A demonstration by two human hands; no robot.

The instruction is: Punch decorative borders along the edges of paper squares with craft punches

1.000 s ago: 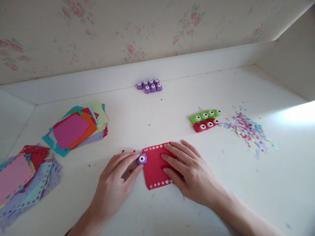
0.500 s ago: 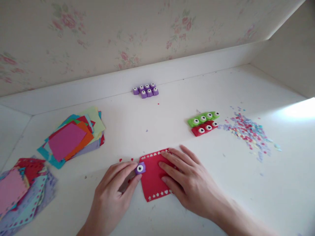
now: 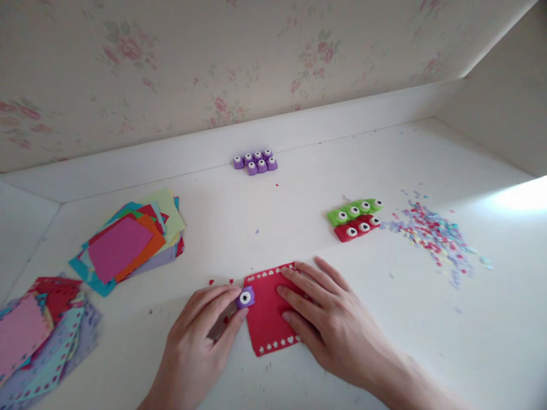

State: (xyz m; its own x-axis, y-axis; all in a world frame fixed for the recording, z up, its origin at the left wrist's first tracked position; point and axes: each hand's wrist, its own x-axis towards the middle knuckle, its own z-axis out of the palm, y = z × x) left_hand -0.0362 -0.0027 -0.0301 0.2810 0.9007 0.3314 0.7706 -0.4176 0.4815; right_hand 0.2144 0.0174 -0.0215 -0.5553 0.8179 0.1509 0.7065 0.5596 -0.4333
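A red paper square (image 3: 268, 316) with punched shapes along its top and bottom edges lies on the white table (image 3: 299, 188). My left hand (image 3: 200, 336) pinches a small purple punch (image 3: 245, 297) set on the paper's left edge. My right hand (image 3: 329, 319) lies flat with fingers spread on the right part of the red paper, holding it down. A few red punched bits (image 3: 220, 282) lie just left of the paper.
A pile of plain coloured squares (image 3: 128, 239) sits at left, a pile of punched squares (image 3: 38, 336) at far left. Several purple punches (image 3: 255, 162) stand by the back wall. Green punches (image 3: 352, 210) and red punches (image 3: 356, 229) lie right, beside scattered confetti (image 3: 436, 239).
The view has shifted slightly, so everything sits lower in the frame. Both hands keep their places on the punch and the red paper.
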